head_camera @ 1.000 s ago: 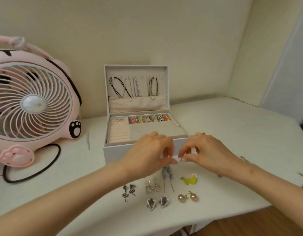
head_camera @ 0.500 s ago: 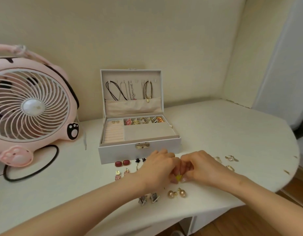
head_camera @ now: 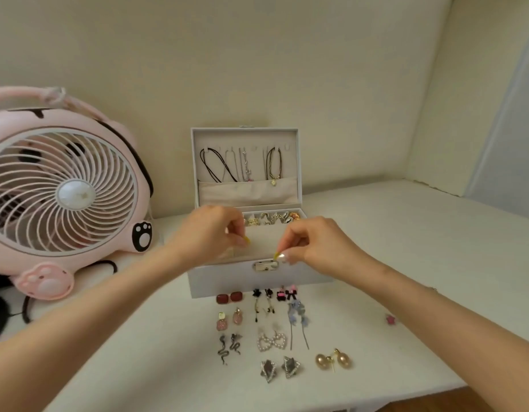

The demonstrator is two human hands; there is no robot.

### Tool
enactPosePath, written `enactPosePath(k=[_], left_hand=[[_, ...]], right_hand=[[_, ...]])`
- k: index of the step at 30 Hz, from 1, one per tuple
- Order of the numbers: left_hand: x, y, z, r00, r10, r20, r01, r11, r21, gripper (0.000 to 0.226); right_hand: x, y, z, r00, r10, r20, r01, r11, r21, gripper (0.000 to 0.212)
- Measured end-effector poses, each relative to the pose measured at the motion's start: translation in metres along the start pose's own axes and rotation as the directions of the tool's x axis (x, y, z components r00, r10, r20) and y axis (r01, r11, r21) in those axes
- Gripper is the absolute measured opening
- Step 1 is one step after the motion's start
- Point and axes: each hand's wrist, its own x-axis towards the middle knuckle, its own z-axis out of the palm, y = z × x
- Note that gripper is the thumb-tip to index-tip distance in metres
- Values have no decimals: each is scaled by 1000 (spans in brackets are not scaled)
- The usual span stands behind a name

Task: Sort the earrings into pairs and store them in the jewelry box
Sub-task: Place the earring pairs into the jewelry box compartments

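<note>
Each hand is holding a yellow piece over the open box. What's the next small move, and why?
Probably lower both into the bare beige compartment and let go. The left hand pinches one yellow earring and the right hand pinches its twin. Both are above the open jewelry box, so the pair looks matched. The back row already holds other pieces.

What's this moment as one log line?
left hand: pinches yellow earring | right hand: pinches other yellow earring | over jewelry box
</note>
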Motion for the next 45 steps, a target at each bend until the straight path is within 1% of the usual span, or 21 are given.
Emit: enactPosePath(k=[2,5,9,12,17,20,22,25,29,35,40,45], left_hand=[[12,-25,-8,996,-83,13,83,996,23,13],[29,-50,-12,991,-127,46,122,989,84,10],[49,-68,-10,991,-119,55,105,970,218,7],[59,-74,-6,988,-111,109,76,955,286,4],[68,-78,-2,963,-172,205,103,945,311,10],[70,-78,-3,947,-205,246,120,940,320,12],[71,-78,-3,939,-221,263,141,946,293,13],[71,-78,-2,939,-224,260,153,952,267,16],[70,-79,1,944,-214,250,136,945,297,16],[71,-80,-2,927,-223,302,157,961,227,15],[69,-77,3,939,-206,276,121,948,296,17],[63,-79,6,974,-133,181,57,926,374,12]], right_hand=[[22,-7,8,1000,-14,10,14,1000,8,14],[58,-13,20,1000,-12,21,12,1000,-7,7],[102,-13,36,1000,24,-2,-24,999,-37,10],[128,-13,46,999,50,-12,-51,993,-109,11],[155,-15,60,994,102,25,-97,983,-155,13],[163,-14,68,991,115,74,-95,966,-241,16],[167,-14,71,988,122,96,-92,958,-273,18],[171,-14,74,984,133,117,-94,951,-294,20],[173,-15,74,980,149,129,-100,939,-329,26],[173,-18,72,965,195,176,-117,920,-374,30],[172,-19,73,965,207,160,-133,916,-379,33],[168,-16,75,980,174,99,-126,921,-369,31]])
